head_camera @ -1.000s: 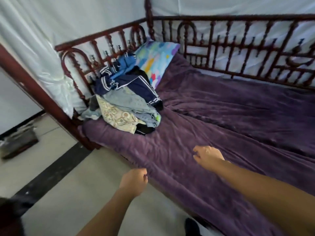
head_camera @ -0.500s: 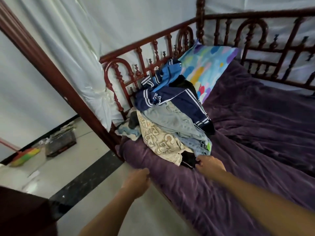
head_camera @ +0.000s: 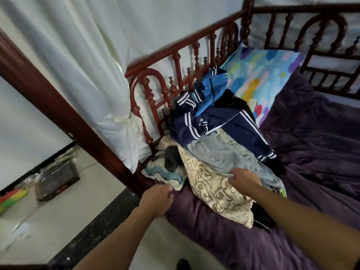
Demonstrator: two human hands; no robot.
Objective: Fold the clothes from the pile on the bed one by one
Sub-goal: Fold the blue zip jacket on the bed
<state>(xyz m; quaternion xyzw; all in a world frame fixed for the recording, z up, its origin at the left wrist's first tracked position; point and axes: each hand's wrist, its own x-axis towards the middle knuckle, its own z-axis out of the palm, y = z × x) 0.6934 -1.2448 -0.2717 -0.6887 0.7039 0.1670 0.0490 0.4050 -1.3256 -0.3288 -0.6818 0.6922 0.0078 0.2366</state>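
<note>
Pile: the clothes pile (head_camera: 218, 145) lay heaped at the head end of the bed (head_camera: 311, 172), against the red wooden railing (head_camera: 175, 61), just beyond both sets of fingers.
Top layers: a navy jacket with white stripes (head_camera: 220, 125) and a bright blue garment (head_camera: 212, 84) sat highest, farthest from the fingers.
Middle: pale faded jeans (head_camera: 224, 154) spread below the jacket.
Front: a cream printed shirt (head_camera: 212, 190) with outlined lettering draped toward the bed edge, directly under the right fingers.
Right hand (head_camera: 244, 180): fingers pinched together on the jeans' lower edge, over the cream shirt.
Left hand (head_camera: 157, 199): fingers curled shut at a blue-and-cream knitted piece (head_camera: 165, 175); whether they gripped it, I could not tell.
Beyond: a multicoloured pillow (head_camera: 259, 78) leaned behind the pile.
</note>
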